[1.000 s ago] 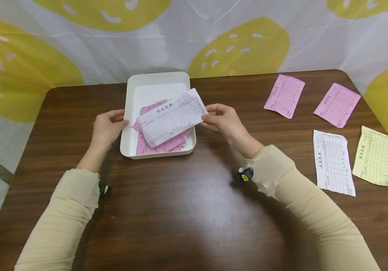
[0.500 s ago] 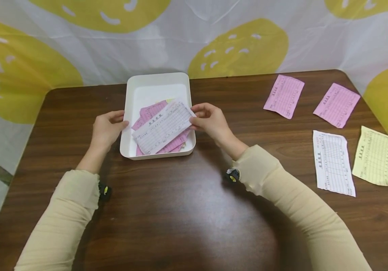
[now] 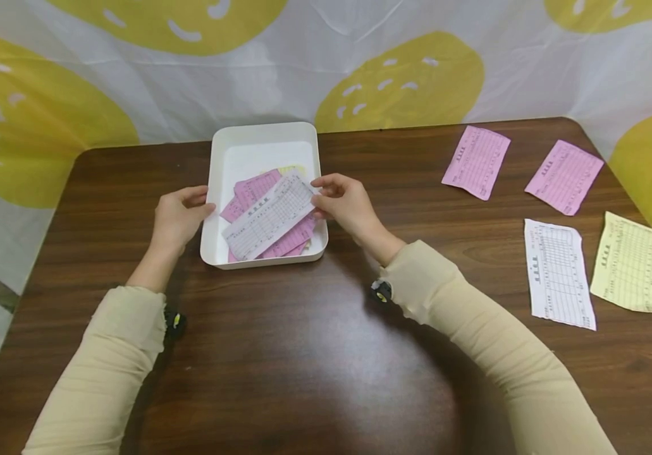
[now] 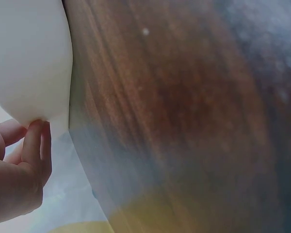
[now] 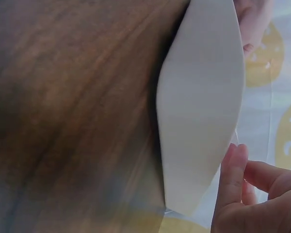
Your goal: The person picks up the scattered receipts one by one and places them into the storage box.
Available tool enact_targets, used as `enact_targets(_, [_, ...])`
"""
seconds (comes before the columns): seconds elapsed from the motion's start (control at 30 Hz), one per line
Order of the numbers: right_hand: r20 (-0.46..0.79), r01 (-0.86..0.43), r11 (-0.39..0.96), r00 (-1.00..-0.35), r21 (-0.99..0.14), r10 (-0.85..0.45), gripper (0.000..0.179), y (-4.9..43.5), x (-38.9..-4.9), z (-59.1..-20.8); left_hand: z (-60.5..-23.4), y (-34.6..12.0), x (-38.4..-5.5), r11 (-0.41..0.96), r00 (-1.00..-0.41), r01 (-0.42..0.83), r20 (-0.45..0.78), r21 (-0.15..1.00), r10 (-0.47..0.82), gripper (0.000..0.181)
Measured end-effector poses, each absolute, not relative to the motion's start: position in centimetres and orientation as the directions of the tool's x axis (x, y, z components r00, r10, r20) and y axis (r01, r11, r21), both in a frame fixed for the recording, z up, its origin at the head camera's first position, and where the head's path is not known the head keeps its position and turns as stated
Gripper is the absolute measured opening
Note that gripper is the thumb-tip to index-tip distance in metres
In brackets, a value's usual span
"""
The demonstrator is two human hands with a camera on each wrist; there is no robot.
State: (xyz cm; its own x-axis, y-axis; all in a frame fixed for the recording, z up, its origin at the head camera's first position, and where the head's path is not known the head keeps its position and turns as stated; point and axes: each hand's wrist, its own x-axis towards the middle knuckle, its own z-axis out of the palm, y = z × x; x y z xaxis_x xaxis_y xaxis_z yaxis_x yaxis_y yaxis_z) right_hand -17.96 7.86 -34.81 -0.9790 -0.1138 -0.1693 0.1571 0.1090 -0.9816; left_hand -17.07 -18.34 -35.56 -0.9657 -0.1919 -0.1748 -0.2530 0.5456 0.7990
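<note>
A white printed slip [image 3: 269, 218] lies slantwise over several pink slips [image 3: 258, 184] and a yellow one [image 3: 296, 169] in a shallow white plastic tray [image 3: 246, 151]. My right hand [image 3: 350, 203] pinches the white slip's right corner between thumb and fingers, at the tray's right rim. On the opposite side, my left hand [image 3: 179, 218] grips the left rim, thumb over the edge. The left wrist view has the left hand [image 4: 22, 172] pinching the rim from outside. In the right wrist view, the right hand's fingers [image 5: 233, 170] stand beside the tray's wall [image 5: 201, 107].
Two pink slips [image 3: 477, 163] lie at the back right of the brown wooden table [image 3: 280, 366]. In front of them are another white slip [image 3: 559, 273] and a yellow slip [image 3: 627, 262]. A curtain with yellow shapes [image 3: 405, 82] hangs behind the table's back edge.
The right hand has moved left, bringing the white slip lower over the pink ones inside the tray. My left hand has stayed on the left rim.
</note>
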Motion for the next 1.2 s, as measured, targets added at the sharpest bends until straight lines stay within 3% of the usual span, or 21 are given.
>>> enact_targets(0.53, [-0.172, 0.136, 0.241, -0.976, -0.961, -0.135, 0.032, 7.1, -18.9, -34.2, -35.4, -18.3, -17.0, 0.542, -0.964, -0.258, -0.179, 0.800, -0.194, 0.042])
enact_targets(0.9, [-0.134, 0.066, 0.434, -0.983, -0.898, -0.128, 0.028, 7.4, -19.3, -33.9, -35.5, -18.2, -17.2, 0.542, -0.965, -0.255, -0.174, 0.801, -0.197, 0.042])
enact_targets(1.2, [-0.104, 0.038, 0.441, -0.986, -0.896, -0.127, 0.029, 7.9, -19.6, -34.1, -35.5, -18.2, -17.0, 0.534, -0.962, -0.263, -0.179, 0.803, -0.205, 0.042])
